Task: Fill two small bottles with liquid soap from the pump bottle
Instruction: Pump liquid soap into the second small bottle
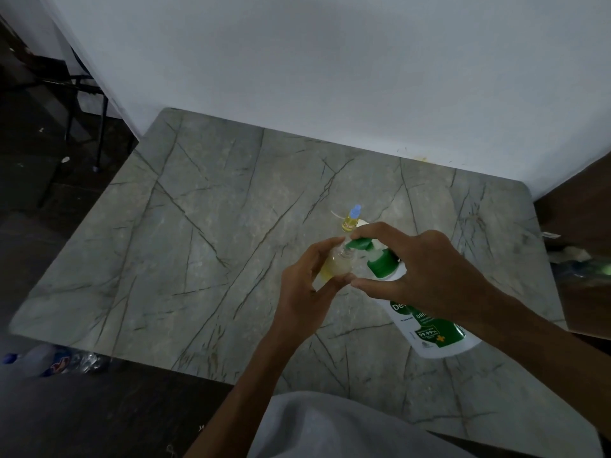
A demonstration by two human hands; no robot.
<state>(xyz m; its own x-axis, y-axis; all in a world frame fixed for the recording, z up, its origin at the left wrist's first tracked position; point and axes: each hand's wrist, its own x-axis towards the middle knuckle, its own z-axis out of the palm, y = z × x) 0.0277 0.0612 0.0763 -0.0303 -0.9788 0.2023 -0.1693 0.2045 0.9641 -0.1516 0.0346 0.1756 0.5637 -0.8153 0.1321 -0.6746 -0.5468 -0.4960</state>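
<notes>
Pump bottle (433,328), white w/ green label, stands upright on table (198,226), right of centre, toward the front edge. Its green pump head (360,243) points left. Right hand (426,269) sits over the top: index finger curved across the pump head, thumb reaching in below it in front of the collar. Remaining fingers are behind, mostly hidden. Whether the head is pressed down: cannot tell.

Left hand (310,285) grasps small bottle (337,264), thumb and fingers wrapped round its body. The bottle is clear, approx. half full of pale yellow liquid, uncapped, w/ its mouth directly under the nozzle tip. Resting on the table or lifted: cannot tell.

Second small bottle (348,223), yellow contents, blue cap on, stands upright on the table just behind both hands, close to the pump bottle.

Misc.: table top is grey-green, marble-type pattern w/ dark veins. White wall (330,61) behind. Grey garment (330,428) at bottom edge. Plastic bottle (43,358) lies on the dark floor, lower left. Dark chair legs (82,104) upper left.
</notes>
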